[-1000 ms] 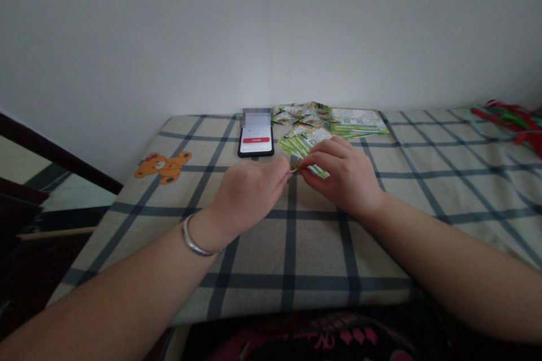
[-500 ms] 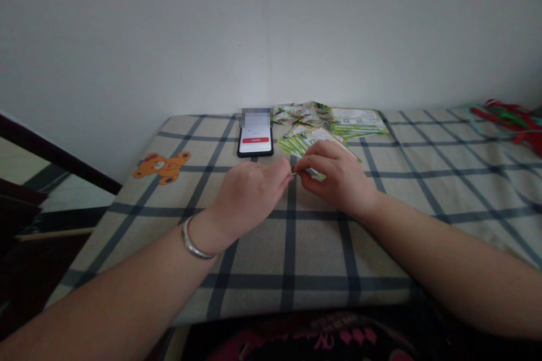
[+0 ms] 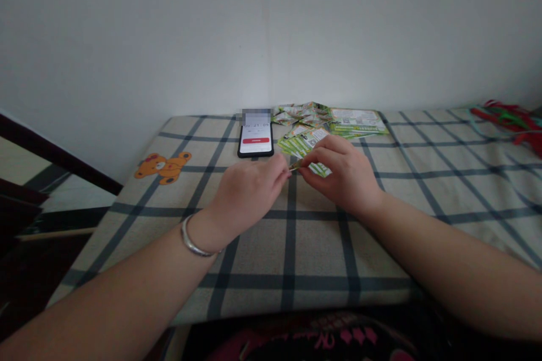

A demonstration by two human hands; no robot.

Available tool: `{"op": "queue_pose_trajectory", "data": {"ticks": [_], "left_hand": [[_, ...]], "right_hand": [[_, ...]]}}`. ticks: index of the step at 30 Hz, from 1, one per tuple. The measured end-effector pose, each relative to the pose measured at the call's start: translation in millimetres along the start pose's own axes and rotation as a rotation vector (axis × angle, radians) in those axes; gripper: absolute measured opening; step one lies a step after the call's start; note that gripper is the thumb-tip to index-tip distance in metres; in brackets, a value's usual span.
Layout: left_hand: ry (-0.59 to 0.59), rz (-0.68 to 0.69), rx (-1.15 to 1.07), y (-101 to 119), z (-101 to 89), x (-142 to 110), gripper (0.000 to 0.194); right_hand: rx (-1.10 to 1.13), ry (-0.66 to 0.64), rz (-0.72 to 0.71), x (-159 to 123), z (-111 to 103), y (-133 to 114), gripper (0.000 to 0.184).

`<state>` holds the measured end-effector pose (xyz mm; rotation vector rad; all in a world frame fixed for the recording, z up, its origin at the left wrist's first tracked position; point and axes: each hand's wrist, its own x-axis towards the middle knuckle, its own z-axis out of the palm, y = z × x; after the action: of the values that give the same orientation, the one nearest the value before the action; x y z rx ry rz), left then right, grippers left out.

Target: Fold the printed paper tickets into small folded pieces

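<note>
Above the middle of the checked tablecloth (image 3: 313, 254), both hands meet at a small folded paper (image 3: 294, 167), of which only a thin, pale and greenish edge shows. My left hand (image 3: 249, 189), with a silver bangle at its wrist, is closed and pinches the left end. On the right end, my right hand (image 3: 342, 172) pinches with thumb and forefinger. Just behind the right hand lie fanned green-and-white printed leaflets (image 3: 296, 144), partly covered by its fingers. Farther back are several folded leaflets (image 3: 302, 114) in a heap.
A smartphone (image 3: 256, 144) with a lit timer screen lies left of the leaflets. Flat printed sheets (image 3: 359, 120) rest near the wall (image 3: 271, 28). A bear cutout (image 3: 163, 168) is at the left, and a red and green bundle (image 3: 512, 124) at the far right.
Both hands dipped slightly toward me, then rose back, still pinching the paper. Its thin edge shows more now than half a second ago. Phone and leaflets stay put.
</note>
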<state>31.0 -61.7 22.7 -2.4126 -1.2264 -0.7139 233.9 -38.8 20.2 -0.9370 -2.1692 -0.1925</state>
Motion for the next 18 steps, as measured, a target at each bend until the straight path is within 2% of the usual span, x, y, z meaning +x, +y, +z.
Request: {"op": "queue_pose_trajectory", "data": {"ticks": [7, 13, 18], "left_hand": [[-0.031, -0.059, -0.146, 1, -0.4, -1, 0.007], [0.012, -0.009, -0.237, 1, 1.4, -3, 0.008], [0.002, -0.058, -0.249, 3, 1.3, -2, 0.006]], "right_hand": [[0.169, 0.031, -0.070, 0, 5, 3, 0.007], [0.222, 0.039, -0.043, -1, 6, -4, 0.008], [0.211, 0.013, -0.012, 0, 6, -11, 0.007]]}}
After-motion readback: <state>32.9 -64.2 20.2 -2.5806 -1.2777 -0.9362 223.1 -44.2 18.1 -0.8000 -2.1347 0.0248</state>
